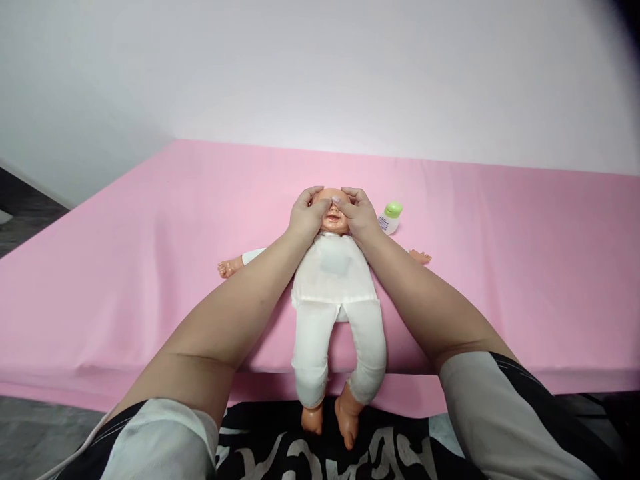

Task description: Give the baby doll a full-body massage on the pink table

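A baby doll (335, 273) in white clothes lies on its back on the pink cover, its legs hanging over the near edge. My left hand (309, 212) is curved around one side of the doll's head, and my right hand (361, 212) cups the other side. Both thumbs rest on its face by the nose and hide the eyes. The mouth and chin show between my wrists. The doll's arms are spread out to both sides, partly hidden behind my forearms.
A small clear bottle (391, 218) with a green cap is on the cover, just right of my right hand. The pink-covered table (150, 267) meets a white wall (320, 73) at the back. Its front edge is close to my body.
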Available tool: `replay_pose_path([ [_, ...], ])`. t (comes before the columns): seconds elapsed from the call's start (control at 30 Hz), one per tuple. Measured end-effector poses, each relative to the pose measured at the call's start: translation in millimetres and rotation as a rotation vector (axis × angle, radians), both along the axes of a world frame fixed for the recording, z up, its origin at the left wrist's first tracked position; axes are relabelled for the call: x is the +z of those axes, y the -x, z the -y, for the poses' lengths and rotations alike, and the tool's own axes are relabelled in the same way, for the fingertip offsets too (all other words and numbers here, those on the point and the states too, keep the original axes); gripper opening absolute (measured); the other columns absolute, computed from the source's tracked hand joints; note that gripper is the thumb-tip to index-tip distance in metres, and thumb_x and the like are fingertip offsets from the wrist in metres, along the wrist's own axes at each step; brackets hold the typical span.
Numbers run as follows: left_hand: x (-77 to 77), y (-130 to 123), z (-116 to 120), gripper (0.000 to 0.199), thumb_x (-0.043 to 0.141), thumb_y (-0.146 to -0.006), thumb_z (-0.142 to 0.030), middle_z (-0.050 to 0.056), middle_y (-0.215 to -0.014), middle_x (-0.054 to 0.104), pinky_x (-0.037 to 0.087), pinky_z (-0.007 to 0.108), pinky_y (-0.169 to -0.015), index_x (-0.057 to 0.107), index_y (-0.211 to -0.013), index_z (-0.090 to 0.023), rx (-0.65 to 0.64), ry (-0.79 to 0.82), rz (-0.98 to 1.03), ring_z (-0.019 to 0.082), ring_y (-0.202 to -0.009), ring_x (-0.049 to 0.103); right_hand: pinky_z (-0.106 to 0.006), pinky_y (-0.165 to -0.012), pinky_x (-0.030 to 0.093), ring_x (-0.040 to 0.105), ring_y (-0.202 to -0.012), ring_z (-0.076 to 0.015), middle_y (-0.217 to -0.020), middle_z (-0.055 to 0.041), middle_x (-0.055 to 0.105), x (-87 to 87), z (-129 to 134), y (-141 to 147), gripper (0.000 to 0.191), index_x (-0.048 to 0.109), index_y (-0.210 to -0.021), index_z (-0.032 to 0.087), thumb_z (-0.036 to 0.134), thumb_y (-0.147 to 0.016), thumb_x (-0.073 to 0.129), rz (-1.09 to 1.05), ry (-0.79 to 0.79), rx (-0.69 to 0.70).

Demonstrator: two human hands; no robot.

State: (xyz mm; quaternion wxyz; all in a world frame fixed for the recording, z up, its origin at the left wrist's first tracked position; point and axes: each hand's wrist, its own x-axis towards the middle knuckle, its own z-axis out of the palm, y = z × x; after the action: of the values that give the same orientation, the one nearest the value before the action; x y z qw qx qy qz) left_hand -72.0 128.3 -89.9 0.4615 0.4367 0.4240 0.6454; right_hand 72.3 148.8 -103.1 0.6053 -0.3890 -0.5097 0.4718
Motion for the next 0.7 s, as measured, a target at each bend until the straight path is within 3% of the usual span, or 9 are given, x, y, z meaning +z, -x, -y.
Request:
replay_pose_path([
  [0.17,1.0,3,2,0.045,0.077,-0.081,-0.030,0.007,-0.122,0.077,0.062,0.047,-0.108,0.075,-0.126,-0.024,-0.056,0.023,0.079,0.028,-0.115,0.075,-0.052,-0.117,0.058,0.071,-0.129,-0.0289,-0.135,-0.0058,0.074,-0.6,2,-2,0.067,0.072,-0.126,0.029,0.062,-0.072,0.093,-0.110,0.041,0.087],
  [0.33,6.2,11,9,0.058,0.071,-0.077,-0.021,0.010,-0.131,0.079,0.063,0.049,-0.111,0.074,-0.135,-0.022,-0.148,0.086,0.225,0.031,-0.120,0.078,-0.056,-0.123,0.055,0.069,-0.139,-0.0309,-0.150,-0.0046,0.073,6.4,13,-14,0.065,0.070,-0.141,0.032,0.045,-0.079,0.086,-0.179,0.111,0.220],
  [0.5,-0.4,14,8,0.068,0.069,-0.079,-0.027,0.009,-0.147,0.074,0.060,0.050,-0.117,0.070,-0.146,-0.024,-0.208,0.048,0.171,0.033,-0.135,0.073,-0.058,-0.125,0.054,0.066,-0.144,-0.0314,-0.165,-0.0028,0.063,13.3,21,-29,0.075,0.067,-0.151,0.035,0.037,-0.079,0.086,-0.105,0.159,0.345],
  [0.6,-9.0,16,5,0.065,0.068,-0.087,-0.035,0.010,-0.159,0.067,0.051,0.049,-0.127,0.068,-0.150,-0.022,-0.172,-0.023,0.044,0.033,-0.149,0.064,-0.058,-0.128,0.050,0.063,-0.148,-0.0301,-0.167,-0.0012,0.061,6.9,25,-28,0.073,0.065,-0.153,0.036,0.045,-0.082,0.084,-0.077,0.126,0.285],
  [0.7,-15.9,24,10,0.058,0.069,-0.097,-0.047,0.013,-0.168,0.060,0.033,0.047,-0.139,0.070,-0.148,-0.019,-0.057,-0.116,-0.183,0.032,-0.161,0.051,-0.057,-0.135,0.041,0.059,-0.153,-0.0300,-0.163,-0.0033,0.065,-2.7,33,-27,0.064,0.070,-0.148,0.033,0.061,-0.091,0.078,0.108,-0.022,0.074],
])
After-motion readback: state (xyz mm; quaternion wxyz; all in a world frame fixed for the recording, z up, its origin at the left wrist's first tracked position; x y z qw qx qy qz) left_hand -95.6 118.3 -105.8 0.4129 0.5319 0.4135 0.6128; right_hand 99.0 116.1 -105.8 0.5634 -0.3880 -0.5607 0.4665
